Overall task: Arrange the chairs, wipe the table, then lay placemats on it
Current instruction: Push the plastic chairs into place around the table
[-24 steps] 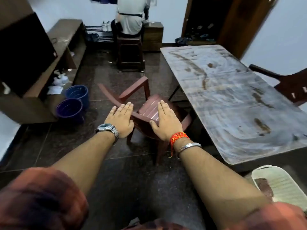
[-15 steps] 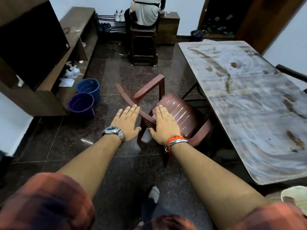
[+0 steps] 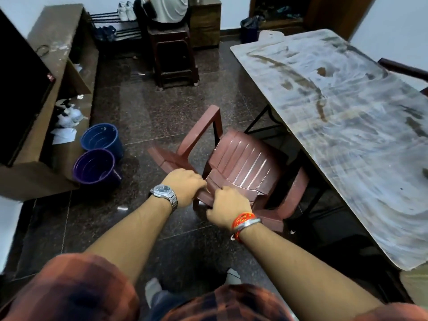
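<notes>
While both hands gripped the top edge of its backrest, the reddish-brown moulded plastic armchair point(image 3: 240, 167) stood at centre frame, just beside the near long edge of the table, seat angled toward it. The left hand point(image 3: 185, 187) and right hand point(image 3: 228, 208) were curled closed around that rail. Judged stage: chair arranging, early. The grey, smeared and stained rectangular tabletop point(image 3: 347, 126) at right looked unwiped; no placemats on it. A second dark chair point(image 3: 404, 69) showed only partly at the far right edge. Containers: a blue plastic bucket point(image 3: 102, 139) and a purple plastic bucket point(image 3: 95, 166), touching, at left of centre; both looked empty.
</notes>
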A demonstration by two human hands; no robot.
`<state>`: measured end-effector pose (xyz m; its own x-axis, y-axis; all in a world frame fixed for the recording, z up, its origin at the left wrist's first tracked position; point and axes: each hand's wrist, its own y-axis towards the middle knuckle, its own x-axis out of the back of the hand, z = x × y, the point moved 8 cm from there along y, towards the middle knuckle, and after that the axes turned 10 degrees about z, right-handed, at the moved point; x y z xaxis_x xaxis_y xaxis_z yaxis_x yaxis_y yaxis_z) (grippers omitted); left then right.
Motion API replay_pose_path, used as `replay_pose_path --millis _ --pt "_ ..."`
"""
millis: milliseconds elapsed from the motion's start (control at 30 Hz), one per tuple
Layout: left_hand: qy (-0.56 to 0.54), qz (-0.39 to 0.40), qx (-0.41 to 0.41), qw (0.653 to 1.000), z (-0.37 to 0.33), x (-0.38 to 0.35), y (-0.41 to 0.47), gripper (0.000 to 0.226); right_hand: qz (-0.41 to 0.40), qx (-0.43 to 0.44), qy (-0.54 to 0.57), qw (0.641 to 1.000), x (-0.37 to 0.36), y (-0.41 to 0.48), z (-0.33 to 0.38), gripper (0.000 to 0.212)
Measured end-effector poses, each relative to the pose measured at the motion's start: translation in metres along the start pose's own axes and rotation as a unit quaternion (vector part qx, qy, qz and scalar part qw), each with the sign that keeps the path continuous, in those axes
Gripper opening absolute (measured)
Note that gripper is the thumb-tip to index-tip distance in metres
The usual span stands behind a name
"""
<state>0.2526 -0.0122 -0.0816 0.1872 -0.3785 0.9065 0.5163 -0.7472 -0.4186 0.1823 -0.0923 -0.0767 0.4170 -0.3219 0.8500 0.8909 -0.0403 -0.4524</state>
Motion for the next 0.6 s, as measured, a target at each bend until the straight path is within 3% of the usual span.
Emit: replay_pose_path --millis 200,600 --pt "0.044 0.004 -0.141 0.989 0.0 -0.007 0.015 0.037 0.007 -0.109 0.019 0.994 0.005 0.0 -0.003 0.035" --pt "0.099 -0.032 -0.245 0.964 0.045 -0.008 0.008 0.028 -0.031 -0.248 0.079 0.965 0.003 0.016 0.044 0.035"
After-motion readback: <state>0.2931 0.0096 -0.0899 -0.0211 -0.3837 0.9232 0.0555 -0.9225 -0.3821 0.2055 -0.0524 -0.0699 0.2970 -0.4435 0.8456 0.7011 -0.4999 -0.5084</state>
